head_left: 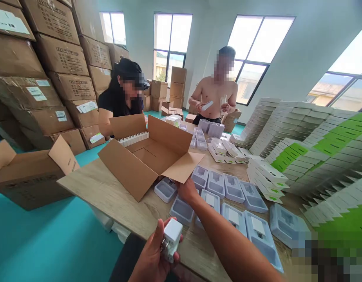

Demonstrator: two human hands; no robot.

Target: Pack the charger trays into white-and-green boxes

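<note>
In my left hand (153, 254), low in the view, is a white charger plug (173, 231) with metal prongs showing. A second white piece seems to be below it in the same grip. My right hand (187, 192) reaches across to a plastic tray (165, 191) beside an open cardboard box (134, 168). The box's flap (183, 166) covers its fingers, so what they touch is hidden. Several more plastic trays (216, 183) stand in rows around my right forearm, and some hold a white plug (233, 216).
White row of plugs (134, 139) lines the box's far side. Tall stacks of white and green boxes (322, 133) fill the table's right side. Two people (126, 98) work across the wooden table (93, 184). Another open carton (31, 172) stands left; piled cartons (60, 51) rise behind.
</note>
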